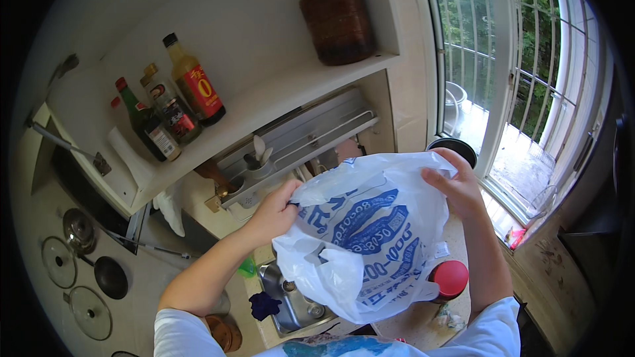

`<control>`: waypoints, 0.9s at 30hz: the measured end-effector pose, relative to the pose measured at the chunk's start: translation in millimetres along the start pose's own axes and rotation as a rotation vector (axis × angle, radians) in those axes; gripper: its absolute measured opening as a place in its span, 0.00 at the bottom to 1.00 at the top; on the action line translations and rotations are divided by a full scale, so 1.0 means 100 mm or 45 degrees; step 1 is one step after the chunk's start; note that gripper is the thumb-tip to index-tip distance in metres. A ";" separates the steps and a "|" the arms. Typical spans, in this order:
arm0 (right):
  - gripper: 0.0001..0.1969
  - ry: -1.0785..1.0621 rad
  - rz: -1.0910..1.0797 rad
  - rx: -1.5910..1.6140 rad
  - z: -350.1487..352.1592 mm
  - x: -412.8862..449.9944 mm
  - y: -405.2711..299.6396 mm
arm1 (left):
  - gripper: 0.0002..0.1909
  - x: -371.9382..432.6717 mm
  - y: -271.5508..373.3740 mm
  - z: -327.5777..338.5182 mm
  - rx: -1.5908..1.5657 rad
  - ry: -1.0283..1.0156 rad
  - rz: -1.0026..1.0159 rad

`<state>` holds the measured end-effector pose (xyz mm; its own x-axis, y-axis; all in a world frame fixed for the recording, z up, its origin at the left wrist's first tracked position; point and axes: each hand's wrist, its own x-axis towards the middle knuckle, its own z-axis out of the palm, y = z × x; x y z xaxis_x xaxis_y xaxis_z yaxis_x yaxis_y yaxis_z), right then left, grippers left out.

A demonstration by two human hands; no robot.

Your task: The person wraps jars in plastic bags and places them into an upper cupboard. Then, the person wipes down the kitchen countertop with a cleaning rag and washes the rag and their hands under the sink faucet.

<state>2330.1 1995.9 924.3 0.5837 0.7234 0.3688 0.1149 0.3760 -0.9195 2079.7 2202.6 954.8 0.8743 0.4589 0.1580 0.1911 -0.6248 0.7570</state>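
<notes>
A white plastic bag (pixel 372 238) with blue print is stretched between my two hands above the sink and counter. My left hand (pixel 278 213) grips its left edge, with the thumb pressed on the film. At the upper right edge, my right hand (pixel 456 181) pinches the bag between thumb and fingers. The bag's lower part hangs loose and crumpled; whether anything is inside cannot be told. Beside its lower right side stands a jar with a red lid (pixel 450 277), partly covered by the plastic.
A steel sink (pixel 270 277) lies below, with a dark cloth (pixel 264 306) at its edge. Above, an open cabinet shelf (pixel 278 89) holds sauce bottles (pixel 198 89) and a large orange-lidded jar (pixel 340 20). A utensil rack (pixel 327 139) hangs underneath. A barred window (pixel 501 59) is at right.
</notes>
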 end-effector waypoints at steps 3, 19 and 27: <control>0.22 0.010 0.019 -0.024 -0.13 -0.07 -0.01 | 0.17 0.01 0.06 0.14 0.080 0.026 0.037; 0.26 0.014 0.125 -0.135 -0.62 0.03 0.19 | 0.26 0.43 0.22 0.55 -0.012 -0.157 0.005; 0.25 -0.011 0.105 -0.189 -0.66 0.14 0.14 | 0.26 0.62 0.13 0.48 -0.118 -0.243 -0.022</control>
<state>2392.7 1972.9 907.8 0.5895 0.7534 0.2915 0.1846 0.2256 -0.9566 2157.4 2192.9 943.8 0.9416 0.3356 0.0286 0.1725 -0.5533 0.8150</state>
